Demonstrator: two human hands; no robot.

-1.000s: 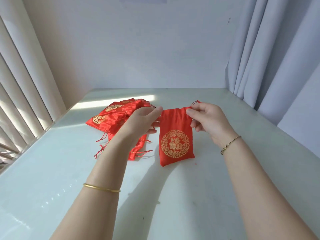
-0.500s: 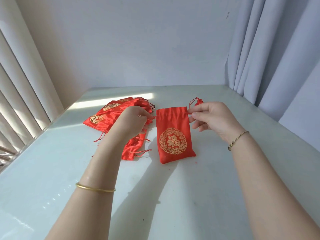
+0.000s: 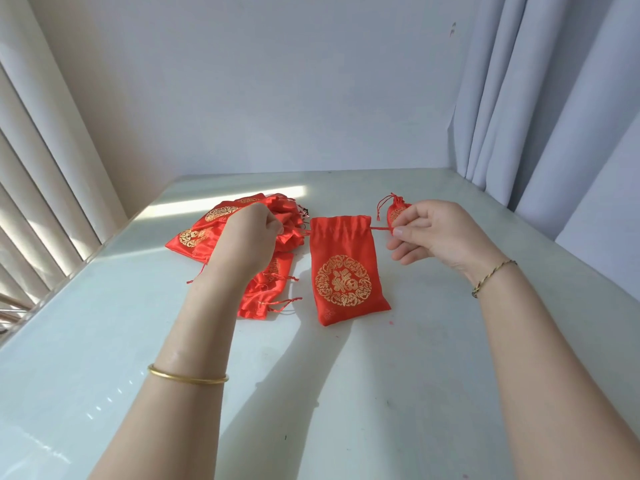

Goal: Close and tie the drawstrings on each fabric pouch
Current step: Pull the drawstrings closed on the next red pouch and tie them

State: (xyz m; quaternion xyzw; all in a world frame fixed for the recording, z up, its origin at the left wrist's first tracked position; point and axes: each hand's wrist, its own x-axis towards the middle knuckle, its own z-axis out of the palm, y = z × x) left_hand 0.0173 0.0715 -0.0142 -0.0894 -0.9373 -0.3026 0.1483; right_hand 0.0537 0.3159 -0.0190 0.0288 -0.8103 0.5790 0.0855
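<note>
Pouch [image 3: 346, 271]: lying flat on the table [image 3: 381, 393] between the two hands, running its long axis away from the person, pointing its gathered mouth toward the far wall [image 3: 277, 98] and its closed bottom toward the camera, swinging that bottom slightly to the right. Showing glossy red satin in a rectangular shape, puckering into fine pleats along the top hem, carrying a round gold woven medallion [image 3: 343, 285] on its face. Left hand [image 3: 249, 240]: hovering just left of the mouth, curling the fingers into a tight fist, pinching the left drawstring [image 3: 306, 232], showing only a short red stub of it between fist and hem. Right hand [image 3: 440, 233]: hanging just right of the mouth, pinching the right drawstring [image 3: 379, 229] between thumb and forefinger, stretching it taut and level out from the hem, curling the other fingers loosely beneath. Holding both thin red cords in one line, crosswise to the long axis. Small pouch [image 3: 396, 211]: sitting just behind the right fingers, bunching into a rounded, cinched bundle, trailing a looped red cord; touching the hand or not, impossible to tell. Pile of pouches [image 3: 194, 237]: lying behind and beneath the left hand, overlapping loosely, sharing the same shiny red cloth and gold medallions, trailing thin cords over the pale, smooth, glossy tabletop. Bangle [image 3: 188, 378]: circling the left forearm, gleaming plain gold. Twisted bracelet [image 3: 493, 277]: wrapping the right wrist. Curtain [image 3: 519, 98]: hanging in soft grey folds at the right.
</note>
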